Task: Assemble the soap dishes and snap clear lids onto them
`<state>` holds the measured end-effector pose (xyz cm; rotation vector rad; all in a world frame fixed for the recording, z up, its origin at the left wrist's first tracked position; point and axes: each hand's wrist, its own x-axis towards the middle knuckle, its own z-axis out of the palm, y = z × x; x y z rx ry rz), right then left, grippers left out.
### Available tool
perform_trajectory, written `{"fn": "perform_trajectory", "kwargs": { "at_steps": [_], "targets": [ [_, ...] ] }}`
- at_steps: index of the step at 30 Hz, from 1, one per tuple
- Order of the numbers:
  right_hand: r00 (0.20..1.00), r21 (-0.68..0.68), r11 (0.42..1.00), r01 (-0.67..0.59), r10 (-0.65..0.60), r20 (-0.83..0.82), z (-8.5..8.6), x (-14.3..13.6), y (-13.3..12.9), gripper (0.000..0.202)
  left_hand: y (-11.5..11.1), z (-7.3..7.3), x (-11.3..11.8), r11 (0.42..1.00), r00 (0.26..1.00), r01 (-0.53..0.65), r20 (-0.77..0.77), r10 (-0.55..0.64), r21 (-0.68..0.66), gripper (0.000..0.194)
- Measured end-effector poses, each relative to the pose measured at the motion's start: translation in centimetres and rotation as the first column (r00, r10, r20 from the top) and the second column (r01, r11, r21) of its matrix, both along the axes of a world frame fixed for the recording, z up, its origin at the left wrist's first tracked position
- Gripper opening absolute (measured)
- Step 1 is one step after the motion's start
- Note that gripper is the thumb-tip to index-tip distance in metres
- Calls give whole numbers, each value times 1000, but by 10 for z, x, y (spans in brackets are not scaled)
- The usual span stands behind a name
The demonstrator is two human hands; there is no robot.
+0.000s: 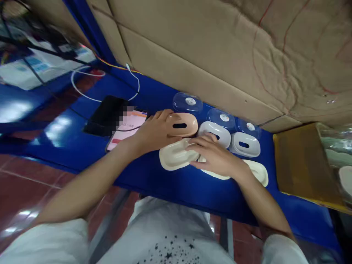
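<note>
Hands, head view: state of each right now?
Left hand: fingers closed over the pink slotted tray.
Right hand: open, flat on the cream trays.

Cardboard wall point(220, 55) blocks behind clear lids point(187, 103); phone point(126, 128) crowds left.

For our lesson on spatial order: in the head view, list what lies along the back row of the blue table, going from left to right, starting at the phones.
Black phone → lit phone → peach insert → white insert → second white insert → brown board.
</note>
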<state>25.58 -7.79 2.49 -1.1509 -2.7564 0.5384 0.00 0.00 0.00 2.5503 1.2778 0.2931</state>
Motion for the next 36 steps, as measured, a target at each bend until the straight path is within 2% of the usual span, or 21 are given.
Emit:
{"fn": "perform_trajectory", "kwargs": {
  "at_steps": [5, 10, 15, 19, 22, 25, 28, 32, 36],
  "targets": [
    [999, 20, 999, 25, -25, 23, -2, -7, -3, 63, 1, -4, -3, 999, 1000, -15, 18, 15, 32, 64],
    [996, 22, 999, 35, -37, 79, -3, -10, -5, 66, 4, -8, -4, 995, 996, 20, 82, -27, 94, 56],
    [989, 28, 998, 49, -53, 138, -4, -12, -8, 75, 6, -14, -3, 995, 996, -23, 93, 15, 92, 66],
    [991, 25, 998, 53, -56, 123, -1, -10, -8, 85, 12, -15, -3, 988, 993, 63, 86, -76, 144, 49],
    [994, 47, 997, 63, -67, 90, 8, -6, -6, 94, 11, -7, -7, 981, 989, 128, 52, -137, 149, 47],
    [993, 114, 989, 93, -101, 64, 19, 1, -5, 95, -7, 7, -12, 989, 985, 80, 145, -98, 125, 55],
    [992, 128, 988, 91, -101, 71, 24, 7, -8, 83, -41, 13, -14, 996, 964, -4, 267, -20, 87, 58],
    [994, 73, 997, 35, -42, 103, 20, 5, -16, 62, -80, -1, -16, 995, 971, 29, 232, -50, 93, 65],
    [992, 60, 998, 14, -22, 125, 14, -3, -23, 55, -93, -18, -16, 995, 987, 3, 161, -18, 95, 65]
  ]
}}
